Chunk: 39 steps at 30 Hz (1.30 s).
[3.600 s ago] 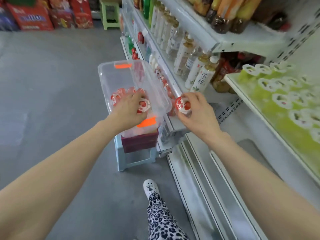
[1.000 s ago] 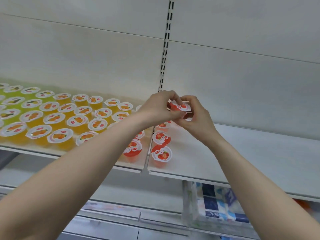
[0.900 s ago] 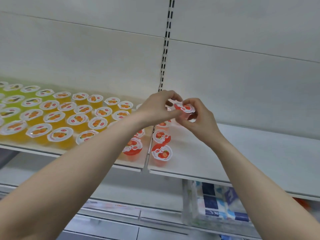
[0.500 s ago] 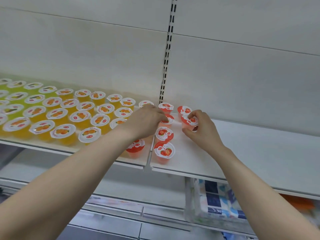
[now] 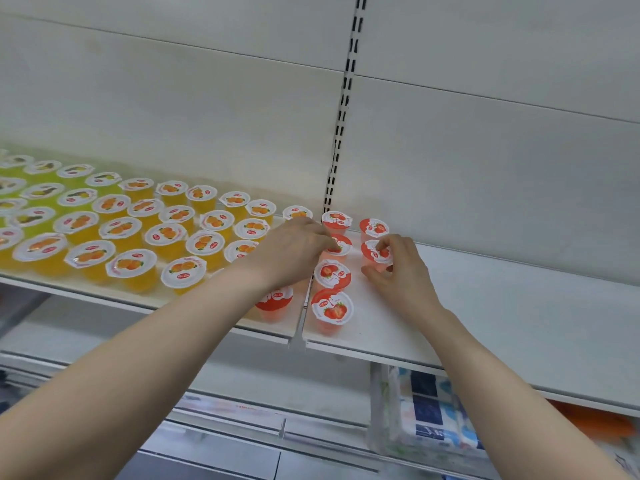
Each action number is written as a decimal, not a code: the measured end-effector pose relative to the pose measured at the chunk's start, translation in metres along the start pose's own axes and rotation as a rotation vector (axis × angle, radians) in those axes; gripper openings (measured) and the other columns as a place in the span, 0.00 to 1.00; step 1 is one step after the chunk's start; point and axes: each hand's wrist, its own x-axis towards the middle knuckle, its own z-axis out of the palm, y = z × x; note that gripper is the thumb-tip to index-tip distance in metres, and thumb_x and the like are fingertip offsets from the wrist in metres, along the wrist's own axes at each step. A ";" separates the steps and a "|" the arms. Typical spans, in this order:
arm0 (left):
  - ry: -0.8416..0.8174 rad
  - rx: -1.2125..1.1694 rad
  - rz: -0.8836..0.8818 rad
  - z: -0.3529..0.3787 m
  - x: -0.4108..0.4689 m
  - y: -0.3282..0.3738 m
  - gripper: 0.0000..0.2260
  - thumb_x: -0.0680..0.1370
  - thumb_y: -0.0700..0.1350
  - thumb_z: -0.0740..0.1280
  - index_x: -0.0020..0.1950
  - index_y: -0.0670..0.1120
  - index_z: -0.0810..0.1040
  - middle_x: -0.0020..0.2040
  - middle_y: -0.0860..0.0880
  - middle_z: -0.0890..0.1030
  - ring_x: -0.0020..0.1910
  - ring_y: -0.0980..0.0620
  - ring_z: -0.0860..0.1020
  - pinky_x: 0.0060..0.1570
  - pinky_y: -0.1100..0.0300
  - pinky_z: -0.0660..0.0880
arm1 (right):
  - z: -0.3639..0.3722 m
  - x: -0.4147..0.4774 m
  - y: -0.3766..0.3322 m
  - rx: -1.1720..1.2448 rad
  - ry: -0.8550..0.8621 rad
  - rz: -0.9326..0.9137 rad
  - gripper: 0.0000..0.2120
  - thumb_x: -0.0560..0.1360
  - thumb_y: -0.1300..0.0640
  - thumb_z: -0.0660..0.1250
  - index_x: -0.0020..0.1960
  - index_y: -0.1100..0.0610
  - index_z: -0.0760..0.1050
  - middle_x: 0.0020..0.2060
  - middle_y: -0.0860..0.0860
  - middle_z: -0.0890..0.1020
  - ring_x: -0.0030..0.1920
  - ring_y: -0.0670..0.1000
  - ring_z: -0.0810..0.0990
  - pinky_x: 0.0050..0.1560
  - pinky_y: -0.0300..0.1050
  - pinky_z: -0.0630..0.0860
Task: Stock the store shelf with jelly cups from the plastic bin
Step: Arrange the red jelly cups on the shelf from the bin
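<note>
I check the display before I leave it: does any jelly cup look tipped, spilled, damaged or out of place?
Nothing stands out. The orange cups and red cups on the shelf stand upright with lids on, and no spill shows. The right hand grips one red cup; the left hand hides a few cups.

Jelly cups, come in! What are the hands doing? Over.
Right hand pinches a strawberry cup, standing on the shelf. Left hand touches the neighbour cup, grip unclear. Nothing blocks the bare shelf rightward.

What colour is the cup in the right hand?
The jelly cup is red with a red-and-white strawberry lid, best seen in the head view.
</note>
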 end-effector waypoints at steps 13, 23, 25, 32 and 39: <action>0.162 0.058 -0.090 -0.073 -0.052 -0.058 0.13 0.78 0.44 0.66 0.62 0.45 0.80 0.59 0.46 0.81 0.60 0.42 0.75 0.61 0.51 0.69 | -0.035 0.034 -0.073 -0.444 0.092 -0.367 0.23 0.79 0.44 0.55 0.64 0.58 0.74 0.59 0.58 0.76 0.58 0.62 0.75 0.55 0.55 0.72; 0.201 0.216 -0.270 -0.156 -0.224 -0.173 0.13 0.78 0.48 0.66 0.60 0.45 0.81 0.56 0.45 0.81 0.56 0.41 0.77 0.57 0.50 0.73 | 0.062 0.026 -0.269 -0.396 0.066 -0.630 0.23 0.79 0.44 0.55 0.65 0.58 0.74 0.59 0.57 0.76 0.59 0.61 0.74 0.56 0.55 0.72; 0.169 0.246 -0.331 -0.172 -0.270 -0.199 0.16 0.78 0.52 0.61 0.59 0.45 0.81 0.55 0.45 0.82 0.54 0.40 0.78 0.56 0.49 0.74 | 0.093 0.018 -0.314 -0.354 0.067 -0.685 0.22 0.79 0.44 0.55 0.65 0.57 0.73 0.59 0.56 0.76 0.60 0.60 0.74 0.57 0.55 0.71; 0.130 0.298 -0.580 -0.212 -0.446 -0.269 0.21 0.76 0.53 0.55 0.58 0.44 0.81 0.54 0.45 0.82 0.52 0.41 0.78 0.55 0.51 0.74 | 0.216 -0.025 -0.463 -0.202 0.026 -0.929 0.21 0.80 0.46 0.57 0.65 0.59 0.74 0.59 0.57 0.76 0.59 0.62 0.75 0.58 0.57 0.73; 0.136 0.285 -0.918 -0.217 -0.619 -0.300 0.20 0.78 0.52 0.55 0.58 0.44 0.81 0.53 0.46 0.82 0.53 0.43 0.78 0.56 0.51 0.73 | 0.337 -0.077 -0.585 -0.039 -0.140 -1.140 0.21 0.78 0.46 0.58 0.63 0.59 0.75 0.58 0.57 0.77 0.57 0.60 0.74 0.56 0.54 0.71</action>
